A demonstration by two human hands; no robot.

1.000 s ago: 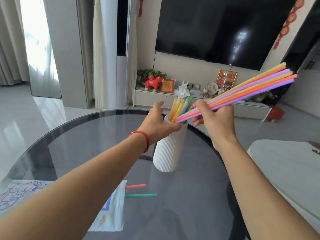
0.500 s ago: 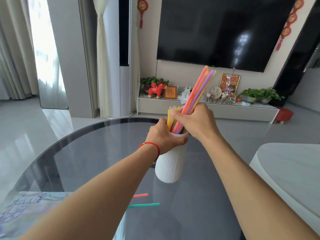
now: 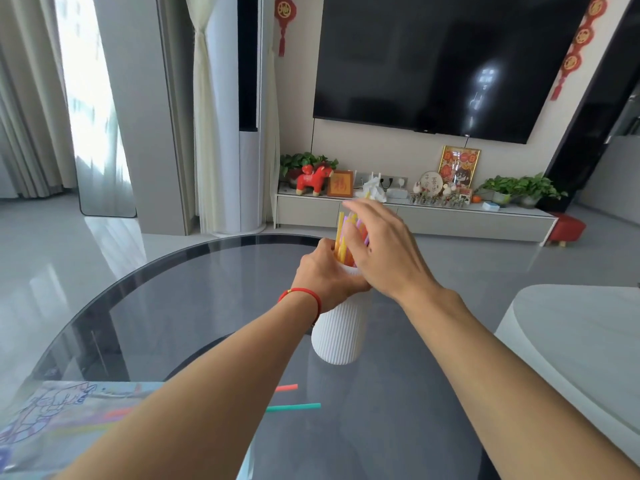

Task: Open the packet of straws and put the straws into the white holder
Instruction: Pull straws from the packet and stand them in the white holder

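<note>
Straws (image 3: pixel 343 239) had dropped into the white holder (image 3: pixel 337 332), right hand (image 3: pixel 384 258) now spread open above. Left hand (image 3: pixel 323 277) gripped its rim. Two strays (image 3: pixel 294 407) remained nearer.

Bare forearms; red string bracelet (image 3: pixel 304 296) on left wrist.

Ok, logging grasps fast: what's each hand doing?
Left hand: closed around the white holder's rim.
Right hand: open, holding nothing, over the straws.

No text is legible — decorations too blurred.
</note>
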